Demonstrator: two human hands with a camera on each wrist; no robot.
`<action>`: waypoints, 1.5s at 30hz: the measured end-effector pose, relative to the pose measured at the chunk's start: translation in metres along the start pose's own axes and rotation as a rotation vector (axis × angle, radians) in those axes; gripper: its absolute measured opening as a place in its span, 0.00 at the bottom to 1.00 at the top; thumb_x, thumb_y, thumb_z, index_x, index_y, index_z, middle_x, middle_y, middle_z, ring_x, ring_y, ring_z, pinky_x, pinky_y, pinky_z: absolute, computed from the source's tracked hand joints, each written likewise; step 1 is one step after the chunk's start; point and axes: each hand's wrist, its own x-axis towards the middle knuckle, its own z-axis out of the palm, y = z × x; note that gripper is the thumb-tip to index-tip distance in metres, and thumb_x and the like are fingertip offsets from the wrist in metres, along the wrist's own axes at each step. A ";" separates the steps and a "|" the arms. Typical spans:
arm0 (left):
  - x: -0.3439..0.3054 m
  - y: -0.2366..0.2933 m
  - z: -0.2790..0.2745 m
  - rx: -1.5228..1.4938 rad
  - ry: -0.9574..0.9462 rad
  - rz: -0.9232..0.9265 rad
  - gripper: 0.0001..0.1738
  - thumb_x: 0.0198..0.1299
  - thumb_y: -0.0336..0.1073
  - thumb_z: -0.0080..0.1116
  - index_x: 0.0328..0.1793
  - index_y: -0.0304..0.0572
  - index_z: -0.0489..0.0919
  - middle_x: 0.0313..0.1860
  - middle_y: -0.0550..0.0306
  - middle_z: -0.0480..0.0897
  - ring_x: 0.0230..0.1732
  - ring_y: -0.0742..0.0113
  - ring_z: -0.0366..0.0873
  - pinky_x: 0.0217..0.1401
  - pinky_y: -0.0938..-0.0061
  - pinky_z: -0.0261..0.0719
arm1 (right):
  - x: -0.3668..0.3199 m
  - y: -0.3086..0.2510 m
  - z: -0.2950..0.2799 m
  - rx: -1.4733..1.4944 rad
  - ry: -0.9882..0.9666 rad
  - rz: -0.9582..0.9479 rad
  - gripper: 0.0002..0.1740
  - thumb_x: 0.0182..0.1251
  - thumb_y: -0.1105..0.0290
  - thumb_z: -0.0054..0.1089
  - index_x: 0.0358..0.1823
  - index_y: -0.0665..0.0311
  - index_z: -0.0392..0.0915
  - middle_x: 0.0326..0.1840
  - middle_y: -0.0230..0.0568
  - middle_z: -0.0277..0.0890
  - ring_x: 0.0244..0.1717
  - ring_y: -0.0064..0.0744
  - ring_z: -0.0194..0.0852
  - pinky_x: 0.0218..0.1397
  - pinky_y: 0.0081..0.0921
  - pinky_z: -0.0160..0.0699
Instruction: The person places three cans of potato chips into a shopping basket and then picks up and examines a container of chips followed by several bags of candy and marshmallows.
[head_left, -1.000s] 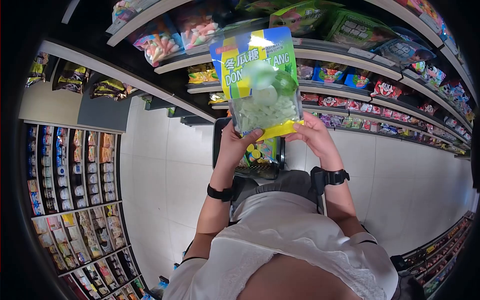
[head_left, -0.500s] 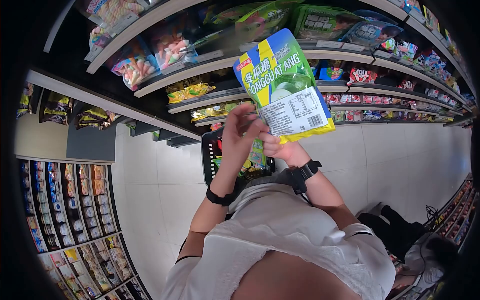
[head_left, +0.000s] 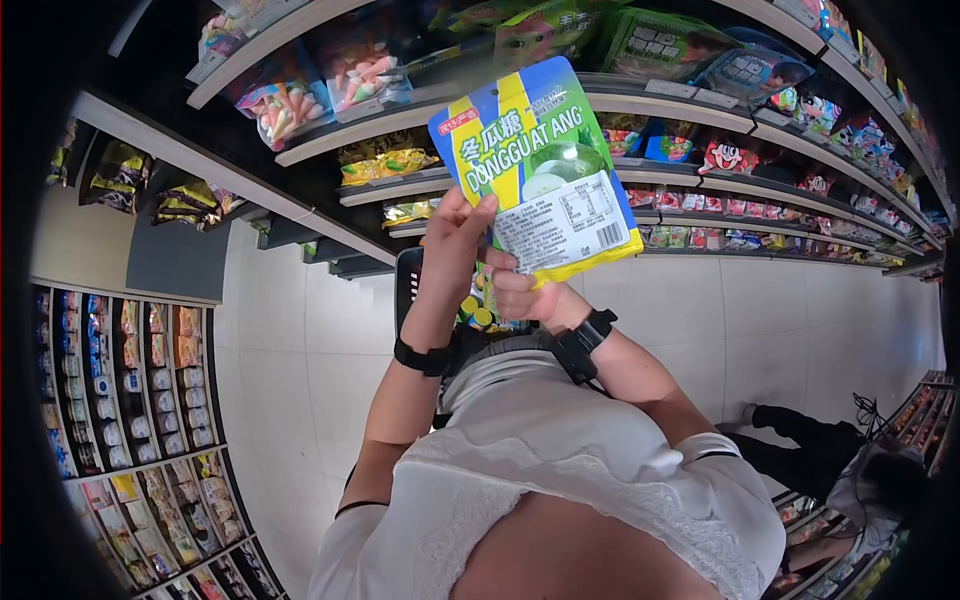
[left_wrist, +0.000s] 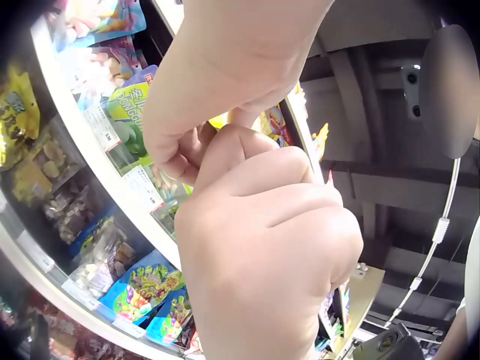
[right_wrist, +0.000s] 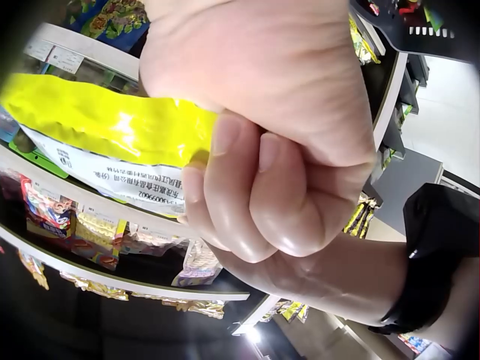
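Observation:
A blue, green and yellow bag of winter melon candy is tilted in front of the body, its printed back with a white label and barcode facing up. My left hand pinches its left edge, thumb over the printed side. Below it, my right hand grips the lower left corner with curled fingers. In the right wrist view, those fingers curl against the bag's yellow bottom strip. The two hands overlap in the left wrist view and hide most of the bag.
A black shopping basket with green and yellow packets stands below the hands. Shelves of bagged sweets curve ahead. More racks line the left. At the lower right, another person is by a shelf.
The bag has turned from its clear-window side to its labelled back. My left hand let go of the bottom, then took the left edge; my right hand moved to the lower left corner.

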 end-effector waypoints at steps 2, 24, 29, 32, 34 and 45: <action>-0.003 0.001 0.002 0.002 0.015 0.010 0.13 0.71 0.34 0.52 0.57 0.34 0.72 0.43 0.54 0.84 0.26 0.73 0.81 0.19 0.79 0.85 | -0.001 -0.001 -0.003 -0.015 -0.003 0.012 0.22 0.77 0.47 0.32 0.36 0.57 0.64 0.12 0.25 0.53 0.07 0.18 0.40 0.15 0.22 0.41; 0.023 -0.014 -0.052 0.218 0.037 -0.112 0.16 0.61 0.29 0.67 0.55 0.35 0.80 0.47 0.59 0.86 0.45 0.73 0.82 0.51 0.75 0.78 | -0.055 -0.030 -0.001 -1.376 1.030 -0.643 0.17 0.74 0.65 0.58 0.59 0.63 0.74 0.44 0.26 0.80 0.39 0.13 0.74 0.41 0.16 0.73; 0.131 0.041 -0.093 0.257 0.074 0.255 0.17 0.62 0.25 0.62 0.58 0.35 0.78 0.52 0.56 0.85 0.49 0.72 0.80 0.54 0.75 0.76 | -0.068 -0.023 0.009 -1.395 1.135 -0.553 0.25 0.70 0.65 0.62 0.66 0.58 0.67 0.40 0.24 0.77 0.34 0.13 0.74 0.30 0.14 0.65; 0.191 0.080 -0.116 0.400 0.105 0.467 0.17 0.61 0.25 0.63 0.57 0.36 0.78 0.49 0.58 0.85 0.46 0.72 0.81 0.50 0.76 0.77 | -0.090 -0.019 0.005 -1.342 1.181 -0.502 0.22 0.70 0.65 0.62 0.62 0.58 0.70 0.39 0.25 0.78 0.34 0.14 0.74 0.31 0.14 0.67; 0.220 0.103 -0.126 0.347 0.107 0.457 0.18 0.61 0.23 0.63 0.58 0.35 0.77 0.49 0.55 0.85 0.47 0.71 0.81 0.51 0.76 0.78 | -0.103 -0.018 0.001 -1.316 1.190 -0.475 0.20 0.70 0.66 0.62 0.61 0.58 0.71 0.39 0.25 0.78 0.34 0.14 0.74 0.31 0.14 0.67; 0.324 0.122 -0.116 0.404 0.267 0.667 0.28 0.58 0.33 0.67 0.65 0.38 0.75 0.61 0.50 0.79 0.60 0.58 0.76 0.60 0.68 0.74 | -0.143 -0.001 0.000 -1.225 1.367 -0.381 0.15 0.71 0.65 0.57 0.57 0.57 0.74 0.43 0.30 0.82 0.36 0.17 0.76 0.36 0.17 0.71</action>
